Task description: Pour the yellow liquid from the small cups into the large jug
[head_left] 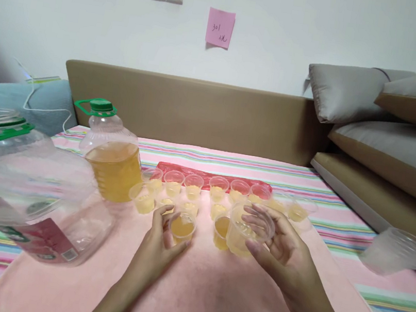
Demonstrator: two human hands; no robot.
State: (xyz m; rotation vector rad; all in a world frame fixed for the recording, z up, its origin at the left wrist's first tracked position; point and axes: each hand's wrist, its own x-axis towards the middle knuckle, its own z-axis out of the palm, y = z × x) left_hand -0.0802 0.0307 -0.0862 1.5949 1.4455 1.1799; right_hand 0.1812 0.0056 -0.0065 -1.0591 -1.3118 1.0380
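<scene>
My left hand curls its thumb and fingers around a small plastic cup of yellow liquid standing on the pink mat. In my right hand is a clear plastic cup, pinched by its side between thumb and fingers and slightly tilted. It looks raised a little, and I cannot tell whether it holds liquid. Just left of it, partly covered, stands another filled cup. Beyond both hands, rows of similar cups hold pale yellow liquid.
A large clear jug with a green handle is at the left. Behind it stands a second jug, part full of yellow liquid. Stacked clear cups lie at the right, near piled cushions. Red plastic lies behind the rows.
</scene>
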